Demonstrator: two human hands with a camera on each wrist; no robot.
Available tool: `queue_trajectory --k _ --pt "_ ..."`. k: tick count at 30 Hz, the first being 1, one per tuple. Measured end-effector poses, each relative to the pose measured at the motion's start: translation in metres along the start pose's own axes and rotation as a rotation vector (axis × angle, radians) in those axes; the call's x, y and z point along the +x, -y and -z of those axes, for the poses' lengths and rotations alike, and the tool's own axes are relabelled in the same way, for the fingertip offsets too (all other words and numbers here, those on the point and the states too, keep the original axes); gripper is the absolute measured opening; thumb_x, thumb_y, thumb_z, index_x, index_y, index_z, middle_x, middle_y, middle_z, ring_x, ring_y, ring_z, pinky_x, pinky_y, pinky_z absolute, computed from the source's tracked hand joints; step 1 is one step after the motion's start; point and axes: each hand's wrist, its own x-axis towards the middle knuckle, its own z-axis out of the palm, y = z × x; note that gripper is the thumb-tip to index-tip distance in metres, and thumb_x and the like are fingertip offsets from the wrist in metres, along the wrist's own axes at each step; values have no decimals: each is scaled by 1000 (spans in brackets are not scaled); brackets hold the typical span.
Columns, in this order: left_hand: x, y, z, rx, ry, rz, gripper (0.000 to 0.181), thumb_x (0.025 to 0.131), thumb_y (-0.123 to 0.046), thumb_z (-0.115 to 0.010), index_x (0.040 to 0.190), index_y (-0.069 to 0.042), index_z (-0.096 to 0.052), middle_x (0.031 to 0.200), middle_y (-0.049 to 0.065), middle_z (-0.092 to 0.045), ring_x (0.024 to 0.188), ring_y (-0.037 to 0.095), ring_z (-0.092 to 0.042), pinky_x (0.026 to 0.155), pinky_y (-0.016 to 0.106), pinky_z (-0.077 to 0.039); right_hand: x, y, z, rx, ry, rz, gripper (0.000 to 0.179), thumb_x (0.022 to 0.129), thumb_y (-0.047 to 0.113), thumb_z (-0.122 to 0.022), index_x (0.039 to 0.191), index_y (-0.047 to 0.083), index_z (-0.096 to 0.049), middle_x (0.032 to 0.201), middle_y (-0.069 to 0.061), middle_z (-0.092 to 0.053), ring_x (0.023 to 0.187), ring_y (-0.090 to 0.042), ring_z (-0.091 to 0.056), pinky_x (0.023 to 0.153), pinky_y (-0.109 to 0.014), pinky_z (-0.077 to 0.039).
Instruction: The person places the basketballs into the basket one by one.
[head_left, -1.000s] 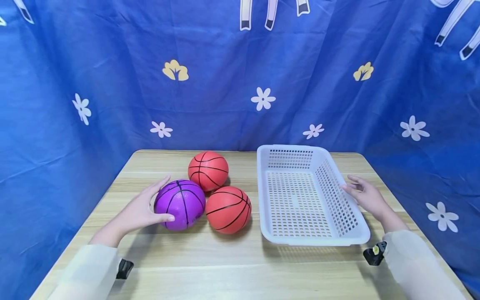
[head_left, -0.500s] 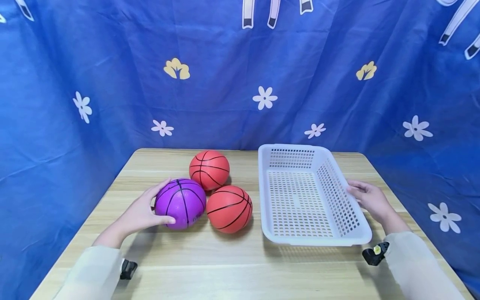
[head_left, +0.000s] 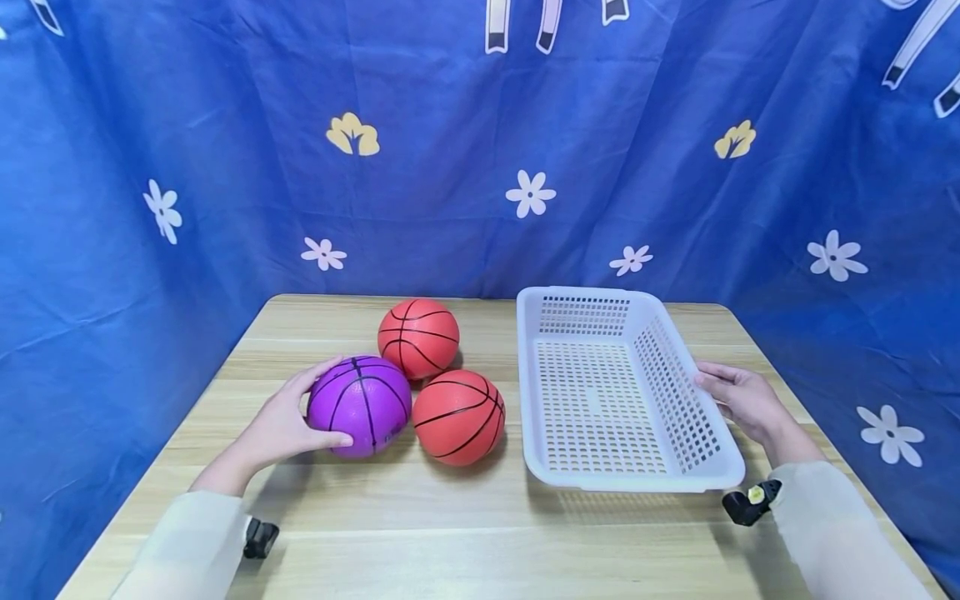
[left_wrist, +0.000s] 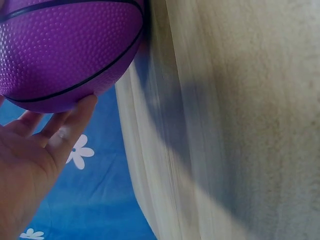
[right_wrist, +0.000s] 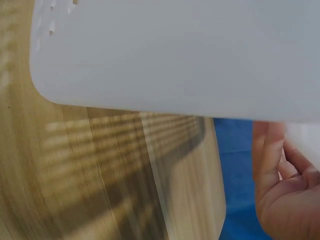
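Observation:
On the left of the table lies a purple toy basketball [head_left: 362, 407], with my left hand [head_left: 279, 425] holding its left side, thumb in front and fingers behind. The left wrist view shows the fingertips [left_wrist: 86, 104] against the pebbled surface of the ball. Two red basketballs sit close to the purple one, one behind [head_left: 417, 337] and one to its right [head_left: 459, 418]. My right hand [head_left: 742, 404] grips the right rim of a white perforated plastic basket [head_left: 534, 400], thumb over the edge. In the right wrist view the basket's wall [right_wrist: 175, 55] hides part of that hand.
The light wooden table [head_left: 420, 542] bears all these things. A blue curtain [head_left: 435, 108] with printed flowers surrounds it at the back and sides. A small black wrist camera [head_left: 260, 538] shows by the left sleeve, another black device [head_left: 746, 505] by the right.
My right hand has closed from loosely beside the basket's right rim to a grip on it. My left hand has settled slightly closer round the purple basketball. Balls and basket stay in place.

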Motion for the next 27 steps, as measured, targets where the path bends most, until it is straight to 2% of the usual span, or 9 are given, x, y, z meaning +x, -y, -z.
queue_trajectory --k 8,15,18,21,24,27 --pt "-3 -1 5 -17 -14 -7 103 58 -36 -92 145 -22 -38 134 19 -45 115 41 -45 76 56 -52 1 -1 0 19 5 0 64 96 24 -58 143 -10 -30 100 12 -66 90 -6 -64 76 -24 -53" --pt "0 -6 16 -38 -17 -12 104 61 -30 -92 147 -27 -34 136 17 -43 103 40 -55 70 36 -55 1 -2 0 35 -5 -4 65 95 24 -60 142 -11 -31 99 12 -66 89 -6 -64 75 -24 -53" --pt "3 -14 23 -47 -33 -37 106 61 -26 -92 148 -28 -33 136 15 -44 102 36 -55 70 33 -55 1 -2 0 41 -4 -3 65 95 22 -60 143 -10 -30 100 11 -66 89 -5 -63 76 -25 -53" --pt "8 -24 30 -60 -58 -76 106 59 -20 -93 147 -28 -34 134 11 -45 104 25 -54 70 28 -55 1 -2 0 43 -6 -7 65 96 23 -60 144 -9 -30 100 12 -65 90 -5 -63 76 -25 -53" --pt "16 -35 35 -88 -80 -127 108 56 -13 -93 147 -26 -36 133 5 -46 105 13 -51 71 24 -54 0 -1 -1 41 -3 -5 64 96 22 -59 144 -9 -29 101 13 -65 91 -5 -63 76 -25 -53" --pt "26 -44 37 -135 -82 -183 109 54 -5 -93 147 -22 -37 133 3 -46 107 8 -48 71 23 -54 1 -1 -1 44 -1 -5 65 96 23 -59 144 -9 -29 100 13 -65 90 -6 -63 76 -25 -53"
